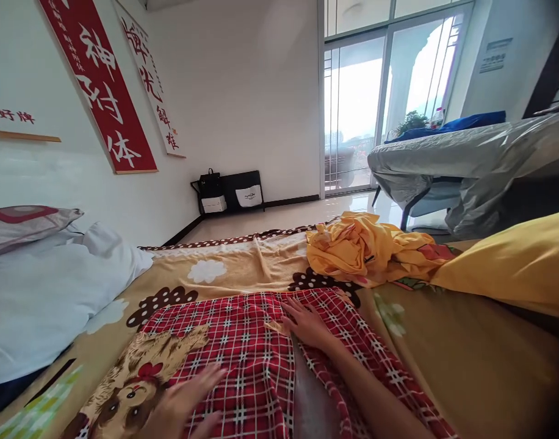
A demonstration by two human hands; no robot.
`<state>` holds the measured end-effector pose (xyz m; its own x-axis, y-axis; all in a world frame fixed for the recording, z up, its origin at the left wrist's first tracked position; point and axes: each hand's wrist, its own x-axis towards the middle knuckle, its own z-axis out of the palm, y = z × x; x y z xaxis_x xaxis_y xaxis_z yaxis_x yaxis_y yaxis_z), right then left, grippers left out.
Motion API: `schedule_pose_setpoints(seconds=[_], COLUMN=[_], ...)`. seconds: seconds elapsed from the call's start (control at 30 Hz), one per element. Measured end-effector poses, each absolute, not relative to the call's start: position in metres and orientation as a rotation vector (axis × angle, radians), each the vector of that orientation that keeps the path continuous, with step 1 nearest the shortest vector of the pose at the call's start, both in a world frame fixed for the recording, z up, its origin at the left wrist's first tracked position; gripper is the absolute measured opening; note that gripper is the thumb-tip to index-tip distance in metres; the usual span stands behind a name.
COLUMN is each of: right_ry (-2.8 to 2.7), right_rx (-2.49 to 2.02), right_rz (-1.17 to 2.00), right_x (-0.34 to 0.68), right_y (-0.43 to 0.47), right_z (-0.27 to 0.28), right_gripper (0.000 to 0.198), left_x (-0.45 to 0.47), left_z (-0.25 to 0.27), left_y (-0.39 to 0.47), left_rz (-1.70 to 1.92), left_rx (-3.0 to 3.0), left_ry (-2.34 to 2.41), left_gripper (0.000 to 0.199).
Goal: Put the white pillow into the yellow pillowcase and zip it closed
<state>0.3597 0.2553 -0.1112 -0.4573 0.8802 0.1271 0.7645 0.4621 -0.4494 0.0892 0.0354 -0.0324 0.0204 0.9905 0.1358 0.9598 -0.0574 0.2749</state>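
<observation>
A red plaid blanket (243, 341) with a cartoon bear print lies spread in front of me, its sides folded toward the middle. Between the two folded edges a grey strip of its underside shows. My right hand (307, 322) rests on the blanket near its far end, fingers spread, beside a small tan patch on the fold. Lower and to the left, my left hand (190, 393) is over the plaid next to the bear print, fingers stretched out and somewhat blurred. Neither hand grips anything.
Under the blanket is a brown bedcover (261, 262) with dotted flowers. White bedding (46, 292) and a pillow (27, 225) are piled left. Crumpled yellow cloth (353, 247) and a yellow pillow (517, 262) lie right. Beyond stand a plastic-draped table (444, 152) and black bags (210, 186).
</observation>
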Motion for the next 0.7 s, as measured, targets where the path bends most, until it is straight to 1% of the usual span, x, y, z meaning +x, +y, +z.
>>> schedule_pose_setpoints(seconds=[0.03,0.1,0.2,0.3,0.4,0.53,0.6,0.7], right_ry=[-2.367,-2.318,-2.176,-2.134,-2.167,-2.202,-2.265,-2.408], right_rx=[-1.385,-1.45,-1.681,-1.813,-1.847,-1.851,-1.818,-1.636], right_rz=[0.463,0.404,0.24,0.13,0.119,0.165,0.248,0.498], right_x=[0.368,0.39,0.423,0.441,0.438,0.432,0.444,0.48], right_y=[0.261,0.272,0.283,0.287,0.294,0.306,0.303,0.281], right_z=[-0.11,-0.107,-0.107,-0.118,-0.13,-0.129,-0.123,-0.119], right_gripper=[0.05,0.046,0.049,0.049,0.053,0.058,0.063,0.071], left_x=[0.112,0.162,0.222,0.248,0.246,0.238,0.238,0.24], left_z=[-0.02,-0.007,-0.02,-0.06,-0.096,-0.112,-0.112,-0.108], left_y=[0.057,0.111,0.193,0.242,0.255,0.256,0.256,0.256], left_rz=[0.354,0.3,0.33,0.381,0.416,0.463,0.468,0.514], left_rx=[2.2,2.224,2.265,2.23,2.226,2.273,2.272,2.253], left_ry=[1.831,1.588,1.611,1.716,1.794,1.809,1.802,1.795], left_gripper=[0.053,0.053,0.05,0.053,0.054,0.054,0.054,0.053])
